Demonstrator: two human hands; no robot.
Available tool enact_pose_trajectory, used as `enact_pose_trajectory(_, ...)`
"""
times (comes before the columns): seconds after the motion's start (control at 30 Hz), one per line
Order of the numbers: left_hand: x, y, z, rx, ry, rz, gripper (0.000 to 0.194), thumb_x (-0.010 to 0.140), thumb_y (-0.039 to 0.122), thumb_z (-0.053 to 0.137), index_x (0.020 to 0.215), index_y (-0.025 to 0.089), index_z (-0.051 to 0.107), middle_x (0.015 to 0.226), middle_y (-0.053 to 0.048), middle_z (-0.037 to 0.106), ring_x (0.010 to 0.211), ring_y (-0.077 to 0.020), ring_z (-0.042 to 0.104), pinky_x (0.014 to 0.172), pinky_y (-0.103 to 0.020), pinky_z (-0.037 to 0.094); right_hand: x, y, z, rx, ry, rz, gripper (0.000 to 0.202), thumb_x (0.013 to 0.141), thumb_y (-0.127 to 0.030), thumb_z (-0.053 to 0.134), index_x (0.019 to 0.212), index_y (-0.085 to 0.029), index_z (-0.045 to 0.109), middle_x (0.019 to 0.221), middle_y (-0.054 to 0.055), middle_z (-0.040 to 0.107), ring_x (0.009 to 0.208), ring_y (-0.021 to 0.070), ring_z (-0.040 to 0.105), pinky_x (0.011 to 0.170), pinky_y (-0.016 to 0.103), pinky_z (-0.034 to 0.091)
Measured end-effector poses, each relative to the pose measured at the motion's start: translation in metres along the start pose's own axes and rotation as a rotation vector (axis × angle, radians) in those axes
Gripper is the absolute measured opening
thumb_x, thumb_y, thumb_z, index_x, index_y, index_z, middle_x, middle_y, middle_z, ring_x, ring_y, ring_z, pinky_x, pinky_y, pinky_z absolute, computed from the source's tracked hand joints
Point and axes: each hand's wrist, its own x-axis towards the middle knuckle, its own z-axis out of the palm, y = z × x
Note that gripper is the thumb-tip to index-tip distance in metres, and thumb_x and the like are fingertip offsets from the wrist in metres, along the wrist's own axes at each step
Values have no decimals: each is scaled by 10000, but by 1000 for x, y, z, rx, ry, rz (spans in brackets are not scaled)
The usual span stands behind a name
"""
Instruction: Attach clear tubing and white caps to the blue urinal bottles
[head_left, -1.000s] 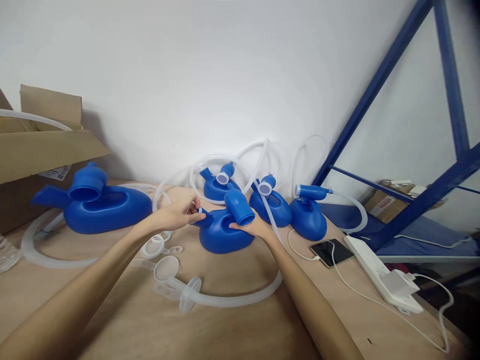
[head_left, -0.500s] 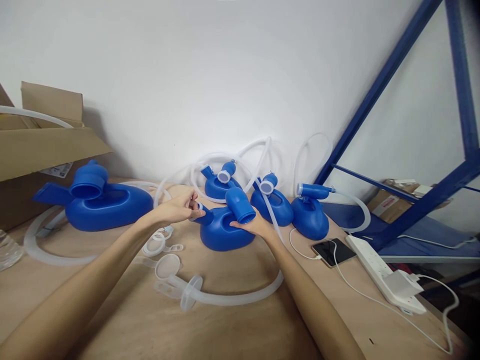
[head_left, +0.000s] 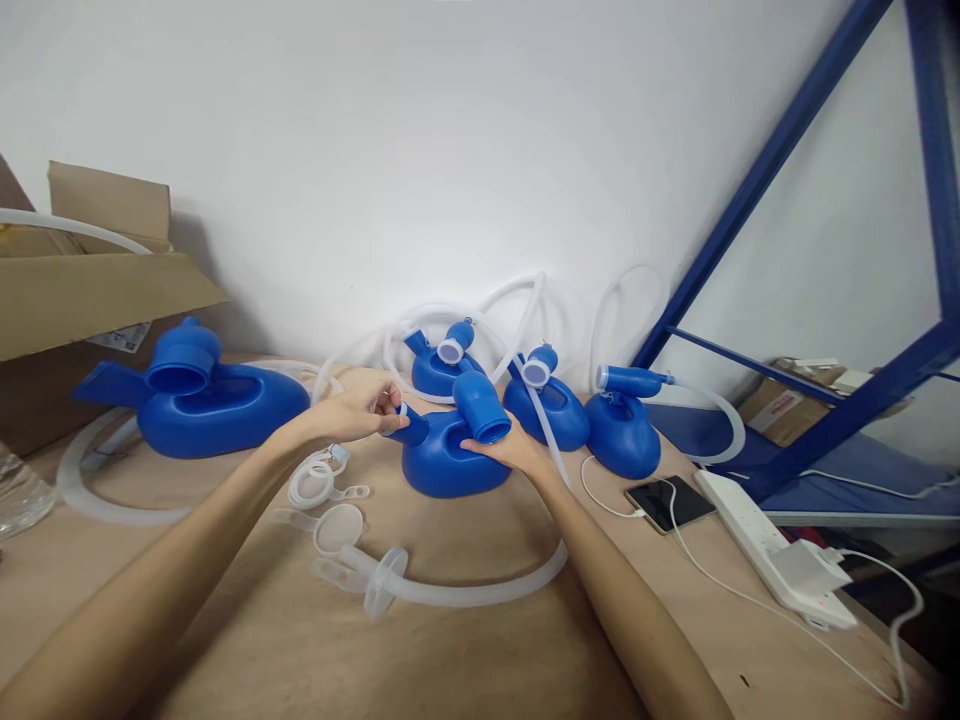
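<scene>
A blue plastic urinal bottle [head_left: 450,468] rests on the wooden table in front of me, its wide round mouthpiece [head_left: 484,408] tilted toward the right. My right hand [head_left: 511,448] is closed around the bottle's handle side, thumb on top, with the other fingers hidden behind. At the left end, my left hand [head_left: 375,408] pinches a small white cap [head_left: 403,409] against the bottle's flat-ended neck [head_left: 411,430]; how far it sits on is hidden by the fingers. Nearer me lie white plastic rings [head_left: 311,483], a clear round lid [head_left: 339,528] and a translucent hose [head_left: 480,596].
Similar blue bottles stand behind, such as one at right [head_left: 622,440], and another at left [head_left: 225,415] beside a cardboard box [head_left: 105,300]. A phone [head_left: 670,503] and a power strip [head_left: 772,550] with white cables lie right, near a blue metal frame [head_left: 765,180].
My view has shifted slightly. Both hands keep their hold on the bottle, and the left fingers have moved only a little at the neck.
</scene>
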Motion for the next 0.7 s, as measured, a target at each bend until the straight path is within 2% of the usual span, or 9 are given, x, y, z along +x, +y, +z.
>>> enact_pose_trajectory(0.2,1,0,4,-47,-3,-15,432,653,494,709,917,243,476,760,24,555,747,-204,558,674,-316,414,0,-4,0,25,0,-3,762,760,-468,888,1428,-259,588,1364,115,696,1243,348,678,1099,538,538)
enact_pose_trajectory(0.4,0,4,8,-68,-18,-13,377,661,478,691,867,242,482,755,32,485,712,-178,485,648,-299,393,0,0,0,5,10,14,781,733,-513,895,1409,-257,599,1303,111,728,1240,364,682,1083,548,544)
enact_pose_trajectory(0.47,1,5,6,-132,14,-4,362,658,459,705,842,240,484,753,26,478,697,-172,467,624,-294,385,-1,4,-1,14,5,7,786,726,-512,897,1409,-258,601,1280,102,737,1231,367,686,1069,543,551)
enact_pose_trajectory(0.6,-7,4,-19,-280,124,35,347,704,461,708,817,230,475,701,15,450,619,-158,437,580,-303,379,-2,13,-3,22,5,8,738,719,-496,899,1366,-267,628,1312,93,724,1217,355,692,1065,533,558)
enact_pose_trajectory(0.7,-22,1,-45,-148,106,60,332,766,468,737,868,224,537,750,-6,540,669,-174,502,612,-301,411,-1,18,-3,18,25,26,774,727,-491,896,1405,-259,601,1330,107,716,1257,357,673,1082,537,545)
